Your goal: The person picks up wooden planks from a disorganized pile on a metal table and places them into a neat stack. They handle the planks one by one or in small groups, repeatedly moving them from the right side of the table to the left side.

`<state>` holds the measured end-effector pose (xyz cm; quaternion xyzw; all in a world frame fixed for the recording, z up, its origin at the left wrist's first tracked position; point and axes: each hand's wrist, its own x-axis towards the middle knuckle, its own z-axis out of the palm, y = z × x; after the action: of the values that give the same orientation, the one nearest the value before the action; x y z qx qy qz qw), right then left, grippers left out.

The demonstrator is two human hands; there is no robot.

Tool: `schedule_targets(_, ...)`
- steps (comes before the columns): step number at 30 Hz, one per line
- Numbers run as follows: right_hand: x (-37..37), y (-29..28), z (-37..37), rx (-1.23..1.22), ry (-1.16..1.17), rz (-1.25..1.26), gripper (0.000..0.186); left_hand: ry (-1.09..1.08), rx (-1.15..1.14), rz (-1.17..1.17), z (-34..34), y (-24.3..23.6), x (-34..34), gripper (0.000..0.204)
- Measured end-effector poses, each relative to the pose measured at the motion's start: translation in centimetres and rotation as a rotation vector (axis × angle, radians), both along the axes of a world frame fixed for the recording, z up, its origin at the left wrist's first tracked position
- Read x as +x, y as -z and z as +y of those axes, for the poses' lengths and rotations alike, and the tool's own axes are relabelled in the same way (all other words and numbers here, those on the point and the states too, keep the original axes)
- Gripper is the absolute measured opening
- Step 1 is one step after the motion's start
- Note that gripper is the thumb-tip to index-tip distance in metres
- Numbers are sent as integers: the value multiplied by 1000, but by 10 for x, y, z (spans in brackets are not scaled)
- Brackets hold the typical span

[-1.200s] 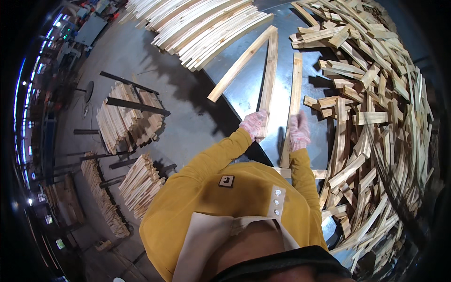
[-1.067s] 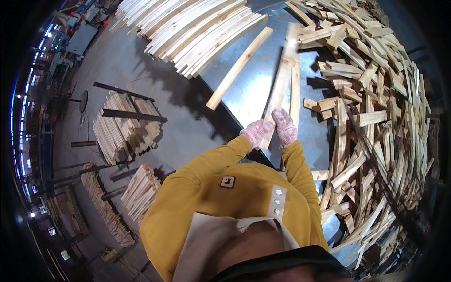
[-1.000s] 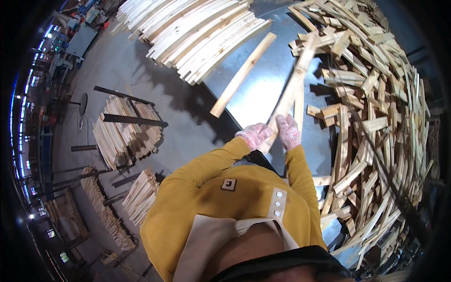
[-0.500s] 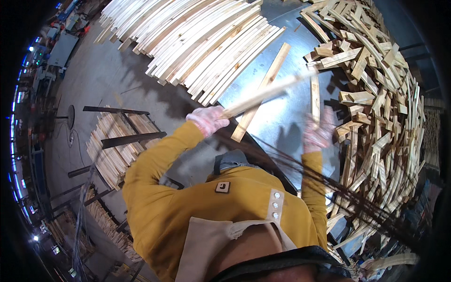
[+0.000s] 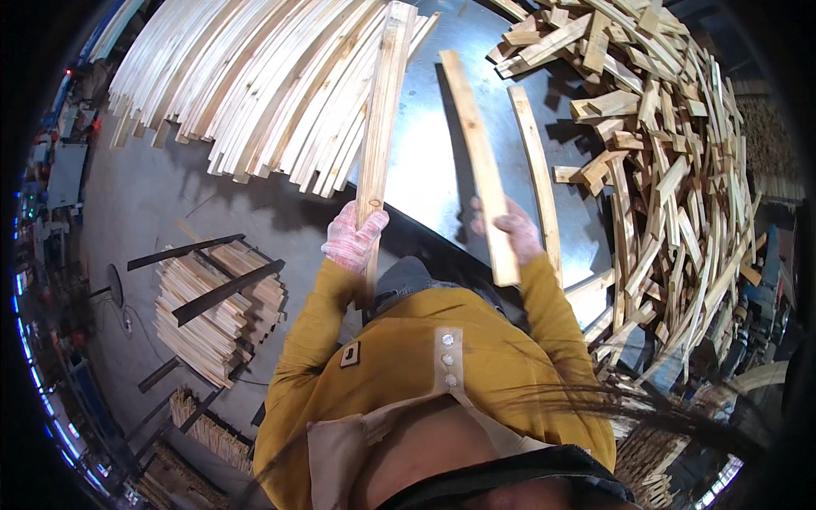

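My left hand (image 5: pixel 353 237), in a pink-and-white glove, grips a long pale wooden slat (image 5: pixel 382 110) that points up and away over the row of curved slats (image 5: pixel 255 93). My right hand (image 5: pixel 510 229), also gloved, holds a second wooden slat (image 5: pixel 476 161) near its lower end; this one slants up to the left over the metal table (image 5: pixel 425 170). A third slat (image 5: pixel 535 178) lies flat on the table just right of my right hand.
A big jumbled heap of short wood offcuts (image 5: pixel 671 153) fills the right side. On the floor at left stands a stacked bundle of slats (image 5: pixel 212 306) in a black metal frame. More bundles (image 5: pixel 204 433) lie lower left. Machines line the far left edge.
Both hands held one slat together near the table; now they have parted, each holding its own slat, the left swung toward the curved-slat row. My view has turned left.
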<state>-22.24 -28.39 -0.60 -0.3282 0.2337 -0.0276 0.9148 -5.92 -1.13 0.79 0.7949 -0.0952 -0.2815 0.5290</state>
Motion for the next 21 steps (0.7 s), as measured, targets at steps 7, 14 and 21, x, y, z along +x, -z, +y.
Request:
schedule_targets(7, -94, -2, -45, 145, 53, -69, 64, -13, -193, 217, -53, 5, -28, 29)
schedule_targets(14, -95, 44, -50, -623, 22, 106, 58, -59, -469, 534, -111, 49, -47, 20)
schedule_targets(21, -133, 25, -74, -1807, -357, 959, 69, -141, -434, 533, -104, 54, -78, 29)
